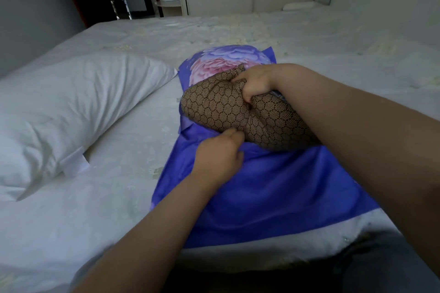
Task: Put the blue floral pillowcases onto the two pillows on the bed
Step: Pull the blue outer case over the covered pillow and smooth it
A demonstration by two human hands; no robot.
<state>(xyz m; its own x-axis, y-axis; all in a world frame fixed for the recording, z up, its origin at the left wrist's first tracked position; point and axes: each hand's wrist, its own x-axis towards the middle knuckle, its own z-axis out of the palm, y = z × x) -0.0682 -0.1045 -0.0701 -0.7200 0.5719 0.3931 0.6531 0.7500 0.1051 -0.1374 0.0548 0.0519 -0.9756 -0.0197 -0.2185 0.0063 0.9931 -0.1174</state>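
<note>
The blue floral pillowcase [262, 185] lies flat on the bed [119, 197], its long axis running away from the person. The far end shows a printed pink and purple flower. A brown pillow [238, 109] with a black honeycomb mesh cover lies across the pillowcase, near its middle.

**Hand state**
- The right hand [254, 84] grips the top of the brown pillow, fingers curled into the mesh and bunching it.
- The left hand [219, 157] rests at the near edge of the brown pillow, fingers loosely curled where blue cloth meets mesh. Whether it pinches the pillowcase hem cannot be told; the hand is blurred.

**Handling properties (judged)**
- The pillowcase is thin, light and limp, with a smooth sheen. It likely slides easily and collapses shut unless the opening is held apart.
- The brown pillow is soft and compressible. The mesh gives good purchase but may snag.

**Where to take hold**
- Take the pillowcase at the hem of its opening, one layer only.
- Take the pillow at a corner or end, squeezed narrow.

A white pillow [71, 107] lies to the left, uncovered, just beside the pillowcase.
</note>
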